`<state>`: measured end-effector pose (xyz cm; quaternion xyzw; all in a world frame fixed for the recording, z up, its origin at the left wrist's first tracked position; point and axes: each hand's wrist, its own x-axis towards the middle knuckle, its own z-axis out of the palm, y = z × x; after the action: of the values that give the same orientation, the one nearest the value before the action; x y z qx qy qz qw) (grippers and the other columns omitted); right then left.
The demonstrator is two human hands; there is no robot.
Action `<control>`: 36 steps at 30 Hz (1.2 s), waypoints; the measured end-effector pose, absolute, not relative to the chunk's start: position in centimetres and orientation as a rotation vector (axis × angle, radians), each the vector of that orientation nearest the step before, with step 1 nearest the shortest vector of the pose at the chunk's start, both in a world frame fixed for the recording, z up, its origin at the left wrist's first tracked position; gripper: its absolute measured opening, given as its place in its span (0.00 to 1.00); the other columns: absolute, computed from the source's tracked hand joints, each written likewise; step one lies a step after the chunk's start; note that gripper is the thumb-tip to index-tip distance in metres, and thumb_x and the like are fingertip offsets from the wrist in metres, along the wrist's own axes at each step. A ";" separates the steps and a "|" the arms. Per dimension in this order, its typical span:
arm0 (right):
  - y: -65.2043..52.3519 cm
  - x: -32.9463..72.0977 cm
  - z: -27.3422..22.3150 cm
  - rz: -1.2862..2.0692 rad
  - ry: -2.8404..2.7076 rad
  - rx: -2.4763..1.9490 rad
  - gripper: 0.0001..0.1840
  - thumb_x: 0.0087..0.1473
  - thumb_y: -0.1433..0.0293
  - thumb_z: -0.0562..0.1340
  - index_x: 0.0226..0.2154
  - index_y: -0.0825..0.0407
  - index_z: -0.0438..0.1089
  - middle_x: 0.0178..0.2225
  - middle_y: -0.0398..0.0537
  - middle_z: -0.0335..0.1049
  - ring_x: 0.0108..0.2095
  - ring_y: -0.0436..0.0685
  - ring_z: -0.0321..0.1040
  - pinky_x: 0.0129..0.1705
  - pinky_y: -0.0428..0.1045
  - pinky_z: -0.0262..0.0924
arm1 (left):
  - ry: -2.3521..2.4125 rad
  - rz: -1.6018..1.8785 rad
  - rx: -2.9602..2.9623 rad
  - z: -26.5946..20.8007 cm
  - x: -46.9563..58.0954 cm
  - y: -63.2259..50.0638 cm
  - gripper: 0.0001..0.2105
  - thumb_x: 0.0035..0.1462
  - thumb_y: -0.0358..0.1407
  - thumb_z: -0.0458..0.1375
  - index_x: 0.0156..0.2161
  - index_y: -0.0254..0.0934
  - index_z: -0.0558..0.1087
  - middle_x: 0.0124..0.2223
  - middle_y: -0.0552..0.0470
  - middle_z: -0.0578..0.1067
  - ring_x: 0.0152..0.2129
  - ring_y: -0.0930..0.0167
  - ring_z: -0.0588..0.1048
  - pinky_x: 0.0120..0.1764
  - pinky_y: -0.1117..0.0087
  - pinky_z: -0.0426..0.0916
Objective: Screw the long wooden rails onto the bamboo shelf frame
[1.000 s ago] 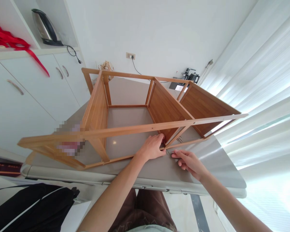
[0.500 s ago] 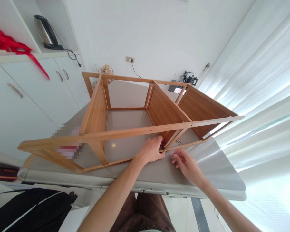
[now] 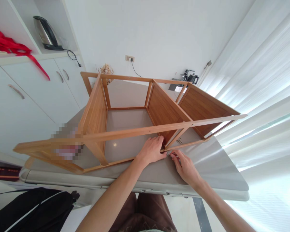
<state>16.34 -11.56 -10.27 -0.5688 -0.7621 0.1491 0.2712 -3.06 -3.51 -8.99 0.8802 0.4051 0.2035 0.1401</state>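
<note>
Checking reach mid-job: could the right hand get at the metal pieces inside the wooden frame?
Probably yes: the metal pieces lie near the right hand, past the lower rail, with a gap above it; that hand, though, seems to hold a thin metal piece.

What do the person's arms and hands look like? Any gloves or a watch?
The left hand and right hand are bare: no gloves, and no rings that I can see. Neither wrist shows a watch or bracelet, and no sleeves show on the arms.
</note>
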 end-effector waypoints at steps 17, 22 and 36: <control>-11.7 15.8 -10.6 0.278 -2.098 -1.480 0.10 0.69 0.67 0.49 0.42 0.47 0.65 0.38 0.46 0.71 0.38 0.55 0.69 0.41 0.49 0.62 | 1.121 0.599 2.513 -9.3 -3.3 -3.3 0.15 0.53 0.39 0.59 0.44 0.40 0.61 0.45 0.48 0.76 0.43 0.63 0.75 0.45 0.63 0.67; -11.9 14.8 -10.2 0.272 -2.073 -1.534 0.12 0.68 0.65 0.48 0.39 0.47 0.65 0.34 0.46 0.71 0.34 0.55 0.69 0.37 0.49 0.62 | 1.125 0.593 2.513 -9.2 -3.3 -3.4 0.15 0.53 0.39 0.59 0.43 0.40 0.61 0.45 0.48 0.76 0.43 0.62 0.75 0.44 0.63 0.67; -12.3 14.4 -10.2 0.496 -1.741 -1.674 0.16 0.65 0.55 0.52 0.37 0.46 0.68 0.21 0.40 0.68 0.21 0.55 0.68 0.27 0.47 0.61 | 1.140 0.578 2.470 -8.9 -3.3 -3.4 0.15 0.52 0.40 0.59 0.43 0.40 0.61 0.45 0.48 0.76 0.43 0.61 0.75 0.45 0.61 0.67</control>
<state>14.43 -12.34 -10.23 -0.6406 -0.6660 0.1899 0.3317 -3.29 -3.42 -8.87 0.8737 0.4032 0.2046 0.1795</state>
